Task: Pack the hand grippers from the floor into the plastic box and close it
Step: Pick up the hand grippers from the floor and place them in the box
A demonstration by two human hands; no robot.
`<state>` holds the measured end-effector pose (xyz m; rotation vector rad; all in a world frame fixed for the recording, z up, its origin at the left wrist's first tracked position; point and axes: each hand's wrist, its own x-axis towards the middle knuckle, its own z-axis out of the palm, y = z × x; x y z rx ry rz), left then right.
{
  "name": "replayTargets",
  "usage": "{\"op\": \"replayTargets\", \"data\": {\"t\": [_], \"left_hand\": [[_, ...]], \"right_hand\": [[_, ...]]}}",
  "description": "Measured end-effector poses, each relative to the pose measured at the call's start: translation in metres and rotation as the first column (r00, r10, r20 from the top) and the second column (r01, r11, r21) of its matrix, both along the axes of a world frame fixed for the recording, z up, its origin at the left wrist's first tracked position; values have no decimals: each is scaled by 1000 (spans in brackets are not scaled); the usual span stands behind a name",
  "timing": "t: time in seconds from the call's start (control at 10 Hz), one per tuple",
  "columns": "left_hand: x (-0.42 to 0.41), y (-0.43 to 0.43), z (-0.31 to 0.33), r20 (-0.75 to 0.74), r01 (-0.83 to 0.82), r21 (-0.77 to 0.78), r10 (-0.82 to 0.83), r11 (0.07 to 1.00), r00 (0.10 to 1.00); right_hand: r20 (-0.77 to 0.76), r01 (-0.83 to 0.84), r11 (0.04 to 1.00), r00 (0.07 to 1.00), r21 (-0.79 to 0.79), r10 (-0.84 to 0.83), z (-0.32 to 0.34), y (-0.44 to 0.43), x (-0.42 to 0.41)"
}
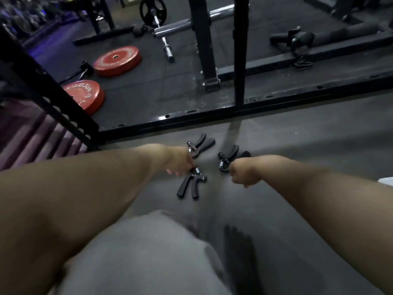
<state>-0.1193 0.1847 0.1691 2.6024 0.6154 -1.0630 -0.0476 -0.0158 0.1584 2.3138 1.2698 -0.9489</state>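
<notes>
Three hand grippers show in my head view, all on the grey floor (pixel 297 133): far gripper (pixel 201 143), near gripper (pixel 191 185), right-side gripper (pixel 230 158). Left hand (pixel 177 161) curls at the near one's spring end; whether it grips I cannot tell. Right hand (pixel 241 173) is fisted beside the right-side one, its hold hidden. I judge nothing packed; the box is possibly that pale corner (pixel 386 180).

3 hand grippers black with silver springs: one (pixel 192 184) just below left hand (pixel 178 161), one (pixel 200 143) just above it, one (pixel 228 158) beside right hand (pixel 241 173). Floor (pixel 297 145) grey. 2 weight plates (pixel 117 60) red.
</notes>
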Motion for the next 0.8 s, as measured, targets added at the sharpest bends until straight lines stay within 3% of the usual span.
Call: {"op": "replayTargets", "data": {"t": [0.1, 0.3, 0.5, 0.6, 0.8], "left_hand": [[-6, 37, -18, -58, 1, 4, 0, 1000, 998], [-11, 78, -73, -38, 20, -18, -21, 1000, 999], [-7, 99, -135, -7, 130, -60, -131, 990, 991], [-6, 105, -163, -2, 75, -111, -76, 991, 997], [-12, 102, -195, -75, -197, -246, 184, 949, 980]], "right_hand": [[-296, 373, 912, 902, 169, -314, -39, 48, -6], [-371, 507, 831, 835, 230, -407, -107, 118, -31], [-449, 636, 761, 720, 126, -529, -139, 159, -41], [-463, 757, 653, 590, 32, -661, -161, 176, -35], [-502, 989, 133, 82, -66, -861, -233, 187, -43]]}}
